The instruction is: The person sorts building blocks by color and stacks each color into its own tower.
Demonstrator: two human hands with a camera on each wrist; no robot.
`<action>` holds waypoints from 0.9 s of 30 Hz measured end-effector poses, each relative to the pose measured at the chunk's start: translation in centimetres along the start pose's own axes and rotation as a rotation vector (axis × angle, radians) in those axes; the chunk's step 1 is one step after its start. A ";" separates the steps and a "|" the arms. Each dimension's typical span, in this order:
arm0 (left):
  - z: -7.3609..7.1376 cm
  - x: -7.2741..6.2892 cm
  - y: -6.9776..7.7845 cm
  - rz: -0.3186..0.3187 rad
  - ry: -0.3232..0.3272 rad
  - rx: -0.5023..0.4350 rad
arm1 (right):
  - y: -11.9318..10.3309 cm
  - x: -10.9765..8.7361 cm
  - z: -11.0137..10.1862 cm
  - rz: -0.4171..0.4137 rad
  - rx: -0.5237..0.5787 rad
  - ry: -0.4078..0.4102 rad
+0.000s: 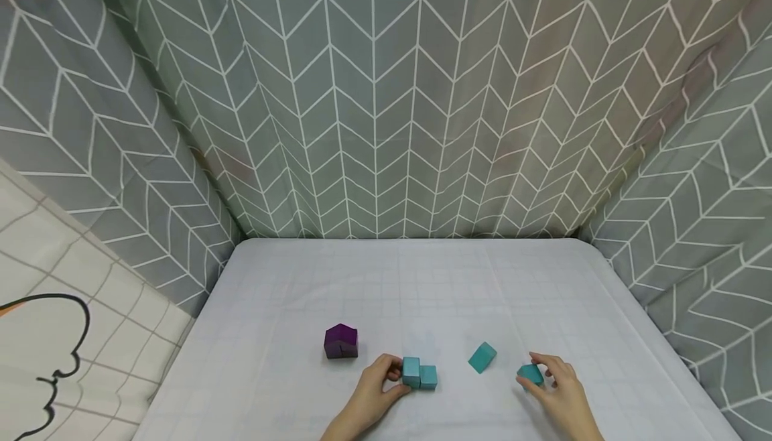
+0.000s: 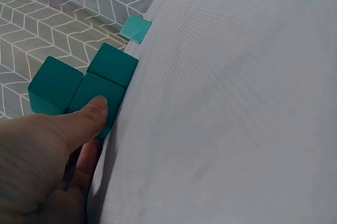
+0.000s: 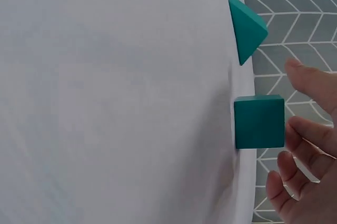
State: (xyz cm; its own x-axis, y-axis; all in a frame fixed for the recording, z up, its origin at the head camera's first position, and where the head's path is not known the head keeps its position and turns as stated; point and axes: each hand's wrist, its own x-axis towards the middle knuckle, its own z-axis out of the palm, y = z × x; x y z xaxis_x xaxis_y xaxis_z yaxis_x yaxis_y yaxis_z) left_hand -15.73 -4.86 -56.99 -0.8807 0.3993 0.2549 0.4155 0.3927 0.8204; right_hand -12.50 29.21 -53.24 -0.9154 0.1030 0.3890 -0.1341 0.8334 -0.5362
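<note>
Near the front middle of the table, my left hand (image 1: 375, 391) pinches the lower of two stacked teal cubes (image 1: 411, 372), its thumb lying against that cube's face in the left wrist view. The upper cube (image 2: 55, 84) rests on top. A third teal cube (image 2: 112, 66) stands right beside the held one. To the right, my right hand (image 1: 561, 391) spreads its thumb and fingers around another teal cube (image 3: 259, 122) on the table. The right wrist view shows a gap between thumb and cube, with fingertips right at its top edge. Between the hands lies a teal triangular prism (image 3: 247, 29).
A dark purple house-shaped block (image 1: 340, 342) stands left of and behind the left hand. Everything rests on a white cloth-covered table (image 1: 289, 280). Grey patterned curtains (image 1: 374, 126) hang behind and on both sides, with a white checked cloth (image 1: 120, 334) at the left.
</note>
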 end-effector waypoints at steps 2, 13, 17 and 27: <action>0.0 0.0 0.1 -0.019 -0.010 -0.007 | 0.2 -0.4 0.1 0.011 -0.002 0.006; 0.2 -0.1 -0.1 0.026 0.018 0.004 | 0.0 -0.6 -0.1 0.125 -0.058 -0.139; 0.1 0.0 0.0 -0.016 -0.005 0.000 | -0.1 -0.6 -0.2 0.151 -0.075 -0.221; 0.0 0.1 0.0 -0.041 -0.021 0.002 | 0.0 -0.6 -0.2 0.146 -0.060 -0.258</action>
State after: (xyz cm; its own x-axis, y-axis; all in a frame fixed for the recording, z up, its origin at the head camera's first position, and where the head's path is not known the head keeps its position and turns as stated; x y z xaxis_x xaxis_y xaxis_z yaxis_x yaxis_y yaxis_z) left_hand -15.81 -4.85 -56.98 -0.8922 0.3999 0.2101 0.3794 0.4108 0.8291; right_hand -11.87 29.30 -53.33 -0.9906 0.0893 0.1037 0.0218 0.8511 -0.5246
